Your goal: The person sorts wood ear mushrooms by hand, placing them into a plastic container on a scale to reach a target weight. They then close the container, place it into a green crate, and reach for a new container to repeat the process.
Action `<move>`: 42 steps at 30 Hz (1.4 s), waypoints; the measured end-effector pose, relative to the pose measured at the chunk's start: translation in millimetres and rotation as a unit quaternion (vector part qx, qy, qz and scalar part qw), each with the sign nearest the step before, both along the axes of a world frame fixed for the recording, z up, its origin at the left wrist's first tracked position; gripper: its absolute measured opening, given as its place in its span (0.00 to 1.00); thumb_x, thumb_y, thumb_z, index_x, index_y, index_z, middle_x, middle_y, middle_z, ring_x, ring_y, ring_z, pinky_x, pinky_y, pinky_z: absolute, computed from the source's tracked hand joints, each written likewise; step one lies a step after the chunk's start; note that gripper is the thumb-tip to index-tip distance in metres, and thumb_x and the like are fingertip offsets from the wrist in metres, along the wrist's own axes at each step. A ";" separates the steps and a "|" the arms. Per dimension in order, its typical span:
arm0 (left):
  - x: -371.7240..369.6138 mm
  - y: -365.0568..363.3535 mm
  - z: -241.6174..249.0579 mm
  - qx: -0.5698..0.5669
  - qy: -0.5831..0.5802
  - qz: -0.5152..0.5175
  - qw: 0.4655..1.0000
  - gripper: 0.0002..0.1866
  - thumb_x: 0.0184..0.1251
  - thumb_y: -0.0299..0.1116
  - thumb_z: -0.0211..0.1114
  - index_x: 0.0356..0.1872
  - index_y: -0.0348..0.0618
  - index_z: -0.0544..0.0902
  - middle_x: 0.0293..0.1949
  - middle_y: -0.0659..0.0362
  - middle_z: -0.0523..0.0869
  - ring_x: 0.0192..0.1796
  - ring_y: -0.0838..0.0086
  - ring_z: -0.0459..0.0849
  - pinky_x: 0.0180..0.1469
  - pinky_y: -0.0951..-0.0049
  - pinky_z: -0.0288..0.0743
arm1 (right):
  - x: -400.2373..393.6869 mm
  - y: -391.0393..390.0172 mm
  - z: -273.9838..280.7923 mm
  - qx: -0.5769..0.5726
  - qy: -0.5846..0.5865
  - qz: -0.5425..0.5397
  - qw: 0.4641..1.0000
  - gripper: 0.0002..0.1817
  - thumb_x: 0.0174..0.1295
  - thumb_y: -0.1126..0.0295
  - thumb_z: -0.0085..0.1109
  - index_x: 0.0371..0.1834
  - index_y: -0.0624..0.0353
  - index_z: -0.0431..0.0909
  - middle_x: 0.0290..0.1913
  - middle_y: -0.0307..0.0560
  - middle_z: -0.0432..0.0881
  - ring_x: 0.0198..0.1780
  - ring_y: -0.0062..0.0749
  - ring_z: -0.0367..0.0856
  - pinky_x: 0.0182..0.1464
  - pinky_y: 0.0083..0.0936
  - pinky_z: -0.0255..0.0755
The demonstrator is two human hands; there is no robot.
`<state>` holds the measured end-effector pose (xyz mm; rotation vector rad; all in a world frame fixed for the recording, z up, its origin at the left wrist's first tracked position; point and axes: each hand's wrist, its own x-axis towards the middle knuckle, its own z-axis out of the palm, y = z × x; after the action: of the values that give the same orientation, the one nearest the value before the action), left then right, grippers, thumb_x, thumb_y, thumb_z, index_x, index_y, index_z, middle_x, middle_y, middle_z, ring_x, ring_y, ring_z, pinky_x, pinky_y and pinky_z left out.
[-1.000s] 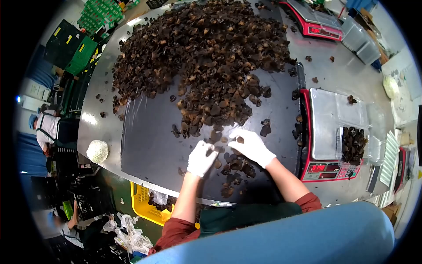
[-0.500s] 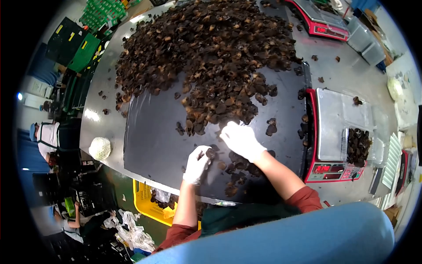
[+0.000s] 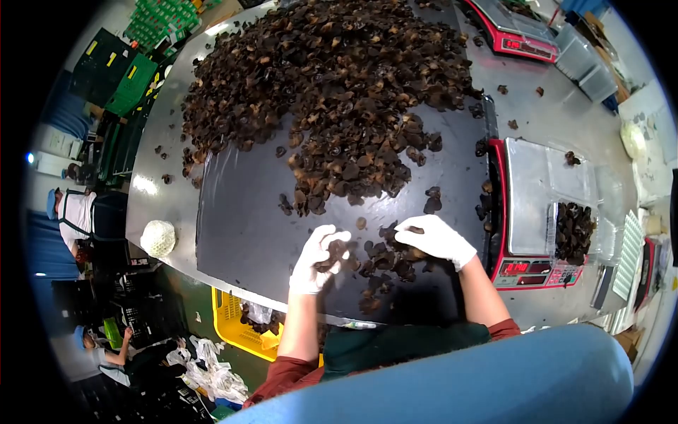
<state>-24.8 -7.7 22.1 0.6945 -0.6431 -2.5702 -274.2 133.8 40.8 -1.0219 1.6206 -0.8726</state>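
A large heap of dark brown wood ear mushrooms covers the far part of the black work mat. My left hand, in a white glove, curls palm-up around a wood ear mushroom near the mat's front. To its right, my gloved right hand pinches a mushroom between thumb and fingers. Beneath and between the hands lies a small loose group of mushrooms. A single small piece rests just short of the heap.
At the right stands a red scale bearing a clear tub of mushrooms. Another red scale is farther back. A yellow crate sits below the table's front edge. Two people work at the left.
My right hand has moved from the heap's near edge back and rightward to the small group. My left hand has turned palm-up, its fingers curled round a mushroom.
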 end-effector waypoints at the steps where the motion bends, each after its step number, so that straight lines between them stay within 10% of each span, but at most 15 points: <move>1: 3.2 -2.9 0.7 0.000 0.016 0.010 1.000 0.21 0.56 0.27 0.60 0.54 0.43 0.74 0.50 0.47 0.80 0.40 0.62 0.84 0.29 0.74 0.84 | 0.3 3.0 3.4 -0.008 0.008 -0.009 1.000 0.18 0.58 0.56 0.62 0.40 0.60 0.82 0.36 0.46 0.84 0.38 0.29 0.80 0.46 0.26 0.73; 7: 16.3 -26.7 -11.1 -0.221 -0.195 0.030 0.955 0.11 0.60 0.27 0.63 0.44 0.41 0.77 0.28 0.61 0.78 0.31 0.78 0.78 0.23 0.84 0.73 | -5.9 19.0 -12.0 -0.115 -0.066 -0.103 0.986 0.15 0.54 0.65 0.68 0.43 0.60 0.83 0.40 0.45 0.85 0.42 0.27 0.81 0.48 0.24 0.74; 11: -9.1 -8.3 -10.4 -0.690 -0.395 -0.053 0.604 0.16 0.58 0.35 0.67 0.47 0.42 0.80 0.31 0.59 0.76 0.34 0.69 0.79 0.40 0.72 0.75 | 0.9 19.8 -10.7 -0.131 -0.202 -0.181 0.954 0.17 0.56 0.72 0.65 0.49 0.64 0.80 0.42 0.45 0.84 0.43 0.27 0.81 0.49 0.25 0.74; 18: -25.2 -19.3 -15.8 -0.741 -0.379 0.011 0.554 0.09 0.57 0.35 0.67 0.32 0.42 0.77 0.34 0.54 0.77 0.37 0.58 0.79 0.42 0.67 0.75 | -0.3 29.8 -23.0 -0.155 -0.344 -0.284 0.881 0.23 0.56 0.79 0.60 0.57 0.65 0.75 0.49 0.43 0.80 0.51 0.25 0.78 0.54 0.19 0.71; 27: -41.4 -63.0 -22.6 -0.716 -0.556 0.003 0.423 0.15 0.59 0.39 0.65 0.46 0.48 0.81 0.44 0.58 0.83 0.45 0.62 0.83 0.48 0.68 0.76 | -1.1 38.2 -14.7 -0.177 -0.432 -0.264 0.844 0.25 0.58 0.80 0.59 0.61 0.64 0.72 0.58 0.47 0.77 0.59 0.29 0.74 0.60 0.24 0.68; 33: -26.3 -66.2 -17.1 -0.707 -0.513 -0.033 0.486 0.09 0.57 0.39 0.65 0.35 0.49 0.83 0.35 0.57 0.81 0.41 0.60 0.81 0.45 0.66 0.75 | 1.3 45.2 6.3 -0.132 -0.278 -0.211 0.928 0.18 0.58 0.74 0.59 0.53 0.65 0.78 0.44 0.42 0.81 0.43 0.22 0.77 0.51 0.19 0.70; 38: -12.4 -50.3 -14.3 -0.511 -0.377 -0.010 0.773 0.05 0.61 0.29 0.65 0.33 0.38 0.81 0.29 0.69 0.79 0.34 0.83 0.75 0.39 0.78 0.71 | 10.9 47.4 2.3 -0.152 -0.178 -0.207 0.950 0.17 0.60 0.74 0.58 0.53 0.63 0.78 0.42 0.40 0.81 0.40 0.19 0.76 0.46 0.18 0.71; 42: -4.1 -43.9 -23.5 -0.556 -0.379 0.047 0.738 0.08 0.60 0.32 0.67 0.30 0.39 0.79 0.26 0.67 0.77 0.31 0.81 0.74 0.36 0.76 0.71 | 16.8 48.4 1.3 -0.126 -0.178 -0.191 0.957 0.16 0.61 0.73 0.59 0.53 0.63 0.77 0.40 0.38 0.80 0.39 0.16 0.76 0.43 0.16 0.71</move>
<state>-28.9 -51.6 -1.4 1.1806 -2.0378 -1.2224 -257.4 182.2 42.1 -0.6720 1.4372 -1.4667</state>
